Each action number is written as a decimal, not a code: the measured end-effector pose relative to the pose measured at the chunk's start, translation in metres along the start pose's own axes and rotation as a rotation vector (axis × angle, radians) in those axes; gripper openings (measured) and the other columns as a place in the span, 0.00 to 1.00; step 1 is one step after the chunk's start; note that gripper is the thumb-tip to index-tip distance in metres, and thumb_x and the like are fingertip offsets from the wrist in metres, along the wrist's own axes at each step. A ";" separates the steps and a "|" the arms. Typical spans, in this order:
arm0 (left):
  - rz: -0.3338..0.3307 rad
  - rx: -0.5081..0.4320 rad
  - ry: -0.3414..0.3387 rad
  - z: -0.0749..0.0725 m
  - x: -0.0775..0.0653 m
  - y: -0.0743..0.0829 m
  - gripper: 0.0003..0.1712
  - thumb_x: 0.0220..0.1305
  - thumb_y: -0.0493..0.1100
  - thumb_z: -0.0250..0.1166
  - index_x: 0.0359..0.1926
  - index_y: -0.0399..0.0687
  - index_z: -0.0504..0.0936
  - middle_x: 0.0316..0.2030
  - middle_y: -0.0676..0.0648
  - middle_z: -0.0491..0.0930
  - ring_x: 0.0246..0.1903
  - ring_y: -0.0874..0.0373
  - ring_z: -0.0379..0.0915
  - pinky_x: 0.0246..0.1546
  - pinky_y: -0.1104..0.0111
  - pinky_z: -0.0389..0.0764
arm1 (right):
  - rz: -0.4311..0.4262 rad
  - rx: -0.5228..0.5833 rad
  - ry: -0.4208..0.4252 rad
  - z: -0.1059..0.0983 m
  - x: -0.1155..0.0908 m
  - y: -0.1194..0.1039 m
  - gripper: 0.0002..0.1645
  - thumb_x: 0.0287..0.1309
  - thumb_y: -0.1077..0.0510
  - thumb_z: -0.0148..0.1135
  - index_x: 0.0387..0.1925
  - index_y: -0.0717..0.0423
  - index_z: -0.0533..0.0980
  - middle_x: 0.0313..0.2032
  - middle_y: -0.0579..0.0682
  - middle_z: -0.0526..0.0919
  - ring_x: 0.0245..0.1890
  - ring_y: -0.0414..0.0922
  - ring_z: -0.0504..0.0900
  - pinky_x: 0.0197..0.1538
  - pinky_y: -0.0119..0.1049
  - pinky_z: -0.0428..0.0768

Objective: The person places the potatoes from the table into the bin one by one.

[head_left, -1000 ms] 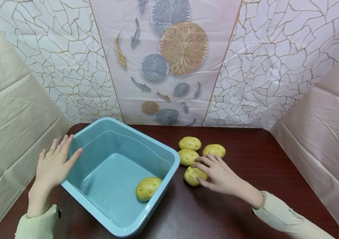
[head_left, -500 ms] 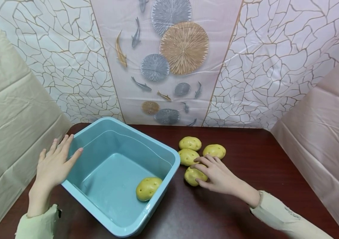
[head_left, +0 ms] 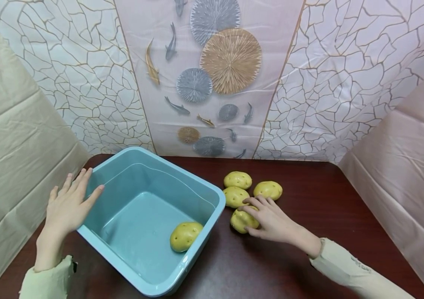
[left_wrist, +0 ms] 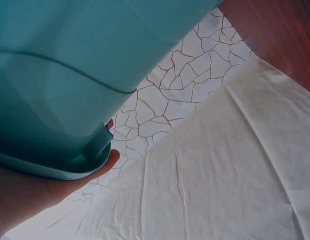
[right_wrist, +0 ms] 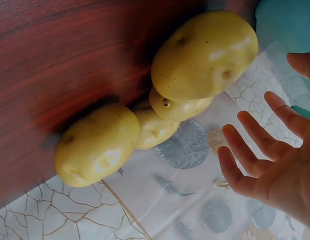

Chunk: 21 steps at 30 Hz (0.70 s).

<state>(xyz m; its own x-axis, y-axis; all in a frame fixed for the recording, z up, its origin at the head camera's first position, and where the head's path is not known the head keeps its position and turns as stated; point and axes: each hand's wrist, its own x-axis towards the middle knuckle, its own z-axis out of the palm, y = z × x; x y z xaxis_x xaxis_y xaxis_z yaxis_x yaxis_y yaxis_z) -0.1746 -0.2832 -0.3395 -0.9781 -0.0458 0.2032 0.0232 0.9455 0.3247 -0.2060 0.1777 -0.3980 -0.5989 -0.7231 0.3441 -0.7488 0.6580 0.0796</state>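
Potato near the loosely spread right grip looks glossy yellow and pitted, left grip outspread.

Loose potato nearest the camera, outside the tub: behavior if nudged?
The potato likely rolls unevenly: rounded but oblong. It may slip, since its skin looks smooth and shiny. Probably stiff: it shows no sag on the table.

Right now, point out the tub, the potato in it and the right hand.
Tub (head_left: 141, 232), head view: bare inner floor.
Potato in the tub (head_left: 186, 236), head view: middle of its visible upper side.
Right hand (head_left: 274, 223), head view: back of the hand.
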 end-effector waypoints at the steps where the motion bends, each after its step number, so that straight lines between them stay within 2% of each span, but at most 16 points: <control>1: 0.000 0.000 -0.001 0.000 0.000 0.000 0.42 0.64 0.66 0.34 0.69 0.46 0.39 0.67 0.33 0.42 0.66 0.34 0.30 0.57 0.36 0.33 | -0.001 -0.001 -0.004 0.001 0.000 0.000 0.25 0.41 0.46 0.64 0.44 0.46 0.74 0.46 0.51 0.76 0.44 0.47 0.69 0.44 0.45 0.69; 21: 0.001 -0.001 0.000 0.000 -0.001 0.000 0.42 0.64 0.66 0.34 0.69 0.46 0.39 0.67 0.33 0.42 0.66 0.34 0.30 0.57 0.35 0.34 | -0.003 -0.024 -0.067 0.016 -0.003 0.004 0.34 0.36 0.43 0.67 0.49 0.48 0.72 0.49 0.53 0.73 0.46 0.50 0.69 0.42 0.46 0.69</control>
<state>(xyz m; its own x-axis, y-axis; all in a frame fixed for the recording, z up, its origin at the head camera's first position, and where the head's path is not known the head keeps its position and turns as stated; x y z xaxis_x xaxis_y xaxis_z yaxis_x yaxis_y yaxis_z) -0.1738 -0.2831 -0.3391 -0.9780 -0.0451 0.2038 0.0244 0.9451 0.3259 -0.2114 0.1794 -0.4135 -0.6148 -0.7372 0.2802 -0.7441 0.6600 0.1037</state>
